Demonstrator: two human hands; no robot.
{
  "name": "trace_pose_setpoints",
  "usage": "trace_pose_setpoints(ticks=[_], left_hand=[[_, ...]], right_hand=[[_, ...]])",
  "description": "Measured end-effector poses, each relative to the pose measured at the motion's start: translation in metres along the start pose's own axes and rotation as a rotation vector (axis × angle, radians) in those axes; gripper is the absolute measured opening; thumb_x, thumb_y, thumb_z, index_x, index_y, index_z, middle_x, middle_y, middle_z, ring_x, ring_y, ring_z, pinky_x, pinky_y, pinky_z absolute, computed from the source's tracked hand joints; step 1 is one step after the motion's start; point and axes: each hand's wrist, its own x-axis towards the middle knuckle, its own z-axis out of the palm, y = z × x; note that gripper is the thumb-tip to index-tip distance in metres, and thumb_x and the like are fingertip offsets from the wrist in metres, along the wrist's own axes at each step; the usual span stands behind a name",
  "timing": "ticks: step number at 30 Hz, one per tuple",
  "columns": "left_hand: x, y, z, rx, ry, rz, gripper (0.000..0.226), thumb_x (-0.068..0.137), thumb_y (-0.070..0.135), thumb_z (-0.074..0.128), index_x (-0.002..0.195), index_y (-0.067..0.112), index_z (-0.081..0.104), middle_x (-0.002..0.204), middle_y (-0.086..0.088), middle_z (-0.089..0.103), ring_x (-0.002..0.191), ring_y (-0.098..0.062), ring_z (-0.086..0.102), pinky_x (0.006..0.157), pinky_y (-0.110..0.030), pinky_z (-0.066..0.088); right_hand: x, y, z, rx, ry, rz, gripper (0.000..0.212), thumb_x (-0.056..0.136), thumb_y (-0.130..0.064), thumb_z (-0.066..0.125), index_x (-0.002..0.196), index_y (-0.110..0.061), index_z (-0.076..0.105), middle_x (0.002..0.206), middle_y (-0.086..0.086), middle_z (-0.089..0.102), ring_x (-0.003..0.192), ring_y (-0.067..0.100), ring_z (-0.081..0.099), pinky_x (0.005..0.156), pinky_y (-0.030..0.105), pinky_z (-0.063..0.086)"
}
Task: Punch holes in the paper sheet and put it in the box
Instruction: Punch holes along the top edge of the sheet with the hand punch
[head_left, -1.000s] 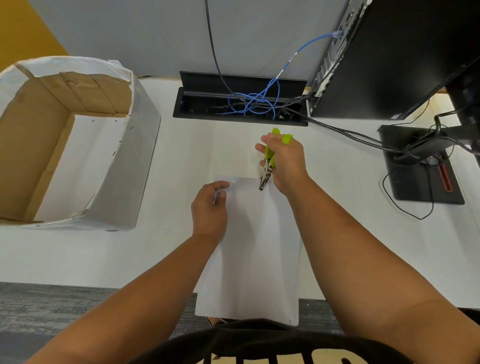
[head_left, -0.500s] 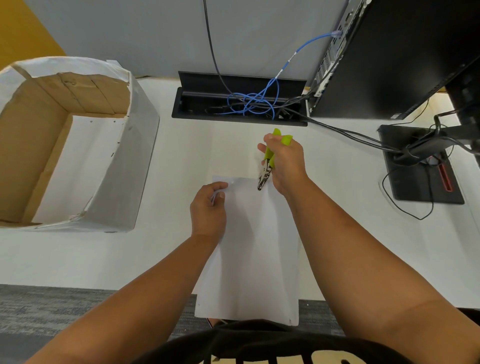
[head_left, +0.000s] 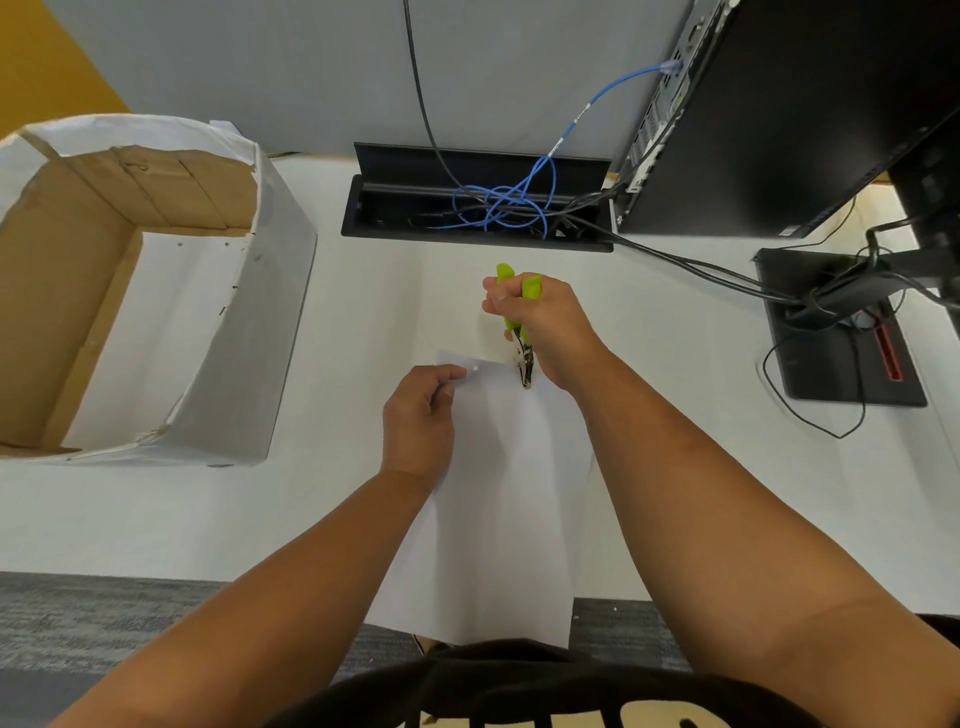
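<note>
A white paper sheet (head_left: 498, 509) hangs from the desk's front edge toward my lap. My left hand (head_left: 421, 421) pinches its far left corner, beside a small punched hole. My right hand (head_left: 545, 327) grips a hole punch (head_left: 519, 332) with lime-green handles squeezed together. Its metal jaws sit on the sheet's far edge, just right of the hole. An open cardboard box (head_left: 280, 291) covered in white paper stands at the left of the desk, with punched sheets lying inside.
A black cable tray (head_left: 395, 208) with tangled blue and black cables is sunk into the white desk (head_left: 701, 493) behind my hands. A black computer case (head_left: 805, 104) and a monitor base (head_left: 831, 374) with loose wires stand at the right. Grey carpet shows below.
My hands stay nearly in place. A punched hole now shows near the sheet's far left corner, and the punch's jaws sit on the far edge a little farther right.
</note>
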Motion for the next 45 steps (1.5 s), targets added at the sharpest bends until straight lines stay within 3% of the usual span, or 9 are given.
trace_pose_setpoints(ticks=[3,7,13,19,22,25,31,39,45], left_hand=[[0.000,0.000,-0.001,0.011,0.008,0.035,0.027,0.094,0.002,0.051,0.102,0.020,0.069,0.099,0.014,0.062,0.096,0.009,0.056,0.084,-0.002,0.039],[-0.001,0.001,-0.004,-0.039,0.052,-0.042,0.026,0.095,0.004,0.051,0.103,0.022,0.068,0.100,0.013,0.063,0.095,0.010,0.056,0.083,0.000,0.039],[-0.002,0.004,-0.006,-0.078,0.083,-0.049,0.025,0.094,0.001,0.052,0.103,0.017,0.068,0.101,0.010,0.064,0.095,0.009,0.057,0.084,-0.001,0.040],[-0.001,0.000,-0.006,-0.030,0.050,-0.019,0.028,0.093,0.000,0.051,0.099,0.021,0.068,0.098,0.012,0.064,0.093,0.009,0.057,0.083,-0.003,0.042],[0.001,0.000,-0.008,-0.044,0.054,-0.063,0.027,0.093,0.001,0.051,0.099,0.022,0.068,0.100,0.012,0.064,0.093,0.008,0.057,0.082,0.000,0.040],[0.003,0.001,-0.009,-0.073,0.075,-0.106,0.027,0.094,0.001,0.051,0.101,0.020,0.068,0.103,0.011,0.064,0.095,0.004,0.057,0.083,0.001,0.039],[0.003,0.005,-0.007,-0.041,0.051,-0.033,0.028,0.093,-0.002,0.050,0.101,0.018,0.069,0.100,0.012,0.063,0.094,0.012,0.056,0.084,0.001,0.038],[0.005,0.004,-0.006,0.016,0.043,0.026,0.026,0.094,0.000,0.051,0.103,0.015,0.069,0.101,0.008,0.064,0.093,-0.001,0.056,0.086,-0.001,0.040],[0.006,0.002,-0.008,0.042,0.031,0.037,0.027,0.092,-0.003,0.051,0.101,0.014,0.070,0.101,0.007,0.065,0.094,-0.004,0.057,0.086,-0.002,0.040]], right_hand=[[0.005,0.005,0.000,0.041,0.099,0.000,0.004,0.092,-0.007,0.064,0.093,-0.007,0.068,0.128,0.008,0.065,0.129,0.014,0.054,0.096,0.028,0.047],[0.012,0.007,-0.007,0.145,0.253,0.027,0.009,0.089,-0.008,0.066,0.088,-0.016,0.070,0.109,-0.001,0.070,0.122,0.022,0.060,0.102,0.046,0.046],[0.015,0.007,-0.015,0.387,0.398,0.100,0.026,0.092,-0.012,0.064,0.119,-0.009,0.062,0.105,-0.008,0.065,0.110,0.023,0.067,0.088,0.032,0.051],[0.014,0.004,-0.009,0.257,0.363,0.095,0.026,0.092,-0.014,0.065,0.116,-0.005,0.066,0.102,-0.004,0.067,0.109,0.022,0.068,0.089,0.034,0.051],[0.015,0.005,-0.010,0.365,0.405,0.114,0.022,0.092,-0.013,0.066,0.113,-0.009,0.065,0.110,-0.002,0.068,0.107,0.022,0.068,0.092,0.036,0.051],[0.013,0.007,-0.012,0.439,0.423,0.126,0.022,0.092,-0.011,0.065,0.113,-0.008,0.065,0.105,-0.007,0.067,0.106,0.023,0.069,0.088,0.039,0.051],[0.012,0.001,-0.004,0.109,0.240,0.051,0.004,0.091,-0.016,0.067,0.094,-0.014,0.068,0.124,0.005,0.067,0.106,0.018,0.070,0.093,0.041,0.051],[0.008,-0.002,0.005,-0.042,0.131,0.003,0.010,0.094,-0.016,0.064,0.087,-0.012,0.070,0.100,-0.008,0.072,0.121,0.017,0.062,0.105,0.045,0.046],[0.011,0.000,-0.001,0.033,0.199,0.019,0.008,0.093,-0.018,0.064,0.098,-0.014,0.069,0.133,0.003,0.063,0.096,0.013,0.073,0.092,0.042,0.051]])
